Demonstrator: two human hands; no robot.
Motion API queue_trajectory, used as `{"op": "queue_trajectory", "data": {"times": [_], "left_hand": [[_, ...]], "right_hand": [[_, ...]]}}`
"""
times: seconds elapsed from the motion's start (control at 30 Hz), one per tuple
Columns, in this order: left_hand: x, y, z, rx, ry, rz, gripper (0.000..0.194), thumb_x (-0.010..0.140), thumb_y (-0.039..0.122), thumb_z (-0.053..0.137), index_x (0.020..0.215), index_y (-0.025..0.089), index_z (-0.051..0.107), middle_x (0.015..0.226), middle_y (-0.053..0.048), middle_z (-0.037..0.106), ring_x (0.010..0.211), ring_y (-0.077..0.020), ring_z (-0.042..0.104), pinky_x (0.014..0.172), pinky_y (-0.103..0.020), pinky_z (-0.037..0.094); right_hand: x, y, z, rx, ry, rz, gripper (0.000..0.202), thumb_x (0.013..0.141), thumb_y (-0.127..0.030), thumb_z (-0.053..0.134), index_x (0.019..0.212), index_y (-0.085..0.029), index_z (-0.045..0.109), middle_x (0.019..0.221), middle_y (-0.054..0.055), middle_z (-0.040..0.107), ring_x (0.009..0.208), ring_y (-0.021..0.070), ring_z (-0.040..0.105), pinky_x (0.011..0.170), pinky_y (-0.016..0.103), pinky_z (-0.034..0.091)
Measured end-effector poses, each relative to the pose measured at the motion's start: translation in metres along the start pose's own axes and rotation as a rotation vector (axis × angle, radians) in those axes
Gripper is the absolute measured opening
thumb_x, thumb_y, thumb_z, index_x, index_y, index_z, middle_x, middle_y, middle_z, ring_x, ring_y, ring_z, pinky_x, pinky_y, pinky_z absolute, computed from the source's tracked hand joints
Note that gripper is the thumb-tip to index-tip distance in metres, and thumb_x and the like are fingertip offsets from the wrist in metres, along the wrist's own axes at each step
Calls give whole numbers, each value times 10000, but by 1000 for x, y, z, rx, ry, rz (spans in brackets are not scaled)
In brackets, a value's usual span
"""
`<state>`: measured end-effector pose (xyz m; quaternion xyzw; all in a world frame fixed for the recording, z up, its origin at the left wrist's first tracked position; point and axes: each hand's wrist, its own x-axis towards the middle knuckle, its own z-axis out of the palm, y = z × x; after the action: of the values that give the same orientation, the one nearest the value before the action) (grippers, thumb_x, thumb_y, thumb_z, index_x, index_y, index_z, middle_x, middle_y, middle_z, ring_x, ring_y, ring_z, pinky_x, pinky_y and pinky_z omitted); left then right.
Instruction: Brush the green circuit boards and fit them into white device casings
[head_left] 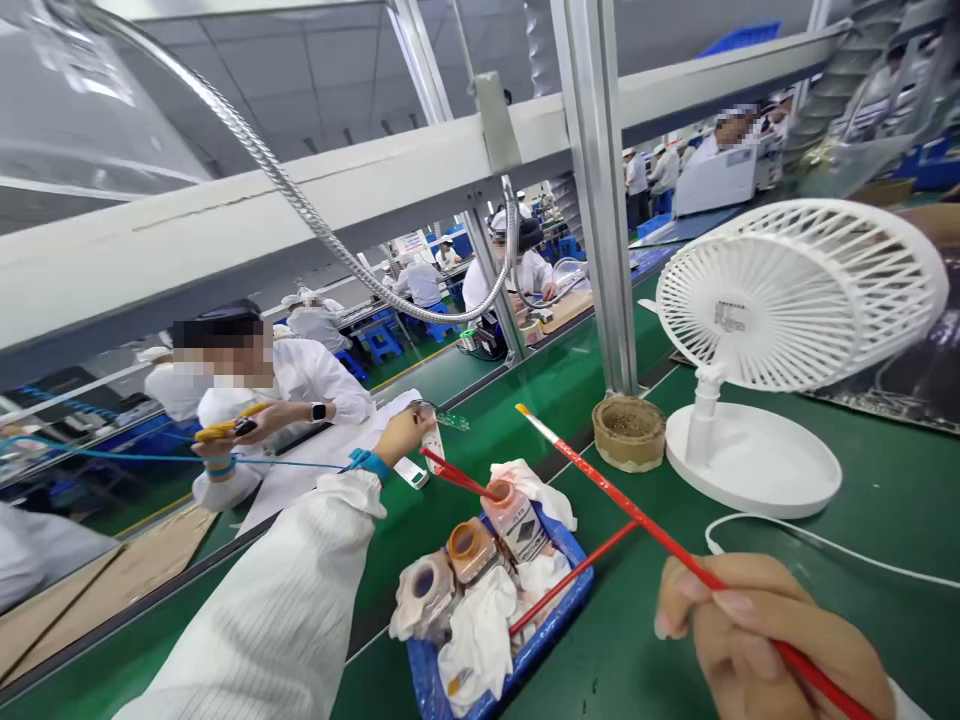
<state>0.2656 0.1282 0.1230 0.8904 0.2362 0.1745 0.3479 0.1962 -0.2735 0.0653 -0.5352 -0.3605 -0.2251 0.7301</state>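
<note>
My right hand (772, 630), at the lower right, is closed round a long red brush (630, 505) whose pale tip points up and left. My left hand (405, 435) reaches out over the green bench, a blue band at its wrist. Its fingers are closed on a small white piece (433, 448), and a clear green strip (454, 421) shows just beyond them. Between my hands sits a blue tray (551, 620) with bottles (517, 522), crumpled white cloths (480, 630) and more red brushes (574, 577).
A white fan (750, 300) stands at the right, its cable (825, 540) running across the bench. A round brown pot (628, 432) is beside a metal post (600, 200). Across the bench, a person in white (300, 375) faces this way.
</note>
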Motion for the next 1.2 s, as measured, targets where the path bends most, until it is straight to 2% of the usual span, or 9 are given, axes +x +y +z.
{"op": "queue_trajectory", "data": {"times": [0.13, 0.27, 0.37, 0.5, 0.63, 0.73, 0.9, 1.07, 1.2], "left_hand": [[-43, 1, -52, -167, 234, 17, 297, 770, 231, 633, 1048, 155, 557, 973, -47, 586, 859, -175, 571, 763, -345, 472], [-116, -2, -82, -445, 391, 21, 543, 697, 245, 670, 1198, 219, 462, 913, -22, 588, 790, -163, 594, 721, -293, 475], [-180, -4, -88, -660, 392, -30, 402, 674, 268, 673, 1047, 163, 567, 871, -44, 622, 798, -185, 611, 742, -305, 494], [-259, 6, -82, -846, 380, -145, 238, 689, 273, 677, 879, 135, 635, 806, -56, 654, 783, -194, 622, 832, -361, 497], [-312, 29, -70, -1020, 344, -211, 246, 693, 262, 711, 905, 145, 669, 892, -61, 680, 852, -189, 619, 875, -329, 476], [-334, 42, -62, -1095, 314, -162, 205, 717, 267, 700, 888, 155, 675, 887, -52, 680, 838, -173, 614, 852, -302, 472], [-349, 49, -51, -1125, 302, -82, 156, 776, 288, 645, 874, 168, 652, 821, -27, 649, 771, -138, 584, 778, -271, 476], [-355, 48, -44, -1134, 278, -144, 180, 750, 308, 673, 855, 166, 634, 743, 1, 596, 683, -111, 540, 753, -283, 479], [-358, 50, -43, -1135, 270, -180, 205, 732, 319, 688, 863, 171, 635, 751, 2, 589, 668, -106, 527, 721, -262, 474]], "right_hand": [[3, 0, -1, 63, -22, -81, 184, 924, -169, 437, 1050, -235, 554, 875, 60, 556, 707, 188, 570, 552, 317, 530], [3, -2, 1, 242, -23, -95, 192, 921, -176, 452, 1050, -237, 581, 860, 48, 573, 691, 196, 573, 512, 325, 541], [5, -16, 6, 315, -60, -88, 177, 912, -194, 485, 1044, -239, 594, 890, 45, 587, 704, 202, 578, 523, 330, 548], [14, -46, 19, 339, -145, -157, 159, 912, -201, 501, 1020, -243, 611, 898, 27, 603, 707, 193, 580, 555, 334, 542], [26, -71, 38, 416, -264, -284, 177, 895, -181, 519, 1045, -198, 613, 920, 44, 621, 740, 207, 590, 621, 367, 543], [30, -84, 52, 502, -301, -297, 164, 893, -207, 524, 1018, -176, 625, 911, 55, 643, 738, 224, 600, 638, 393, 543], [24, -91, 63, 558, -212, -189, 145, 906, -268, 521, 907, -176, 634, 832, 42, 654, 648, 216, 595, 531, 368, 505], [17, -83, 57, 513, -216, -182, 158, 915, -316, 531, 895, -194, 629, 812, 9, 638, 612, 190, 568, 508, 350, 482], [15, -84, 58, 509, -295, -179, 142, 913, -277, 522, 917, -187, 631, 786, 11, 628, 619, 194, 571, 525, 354, 495]]}}
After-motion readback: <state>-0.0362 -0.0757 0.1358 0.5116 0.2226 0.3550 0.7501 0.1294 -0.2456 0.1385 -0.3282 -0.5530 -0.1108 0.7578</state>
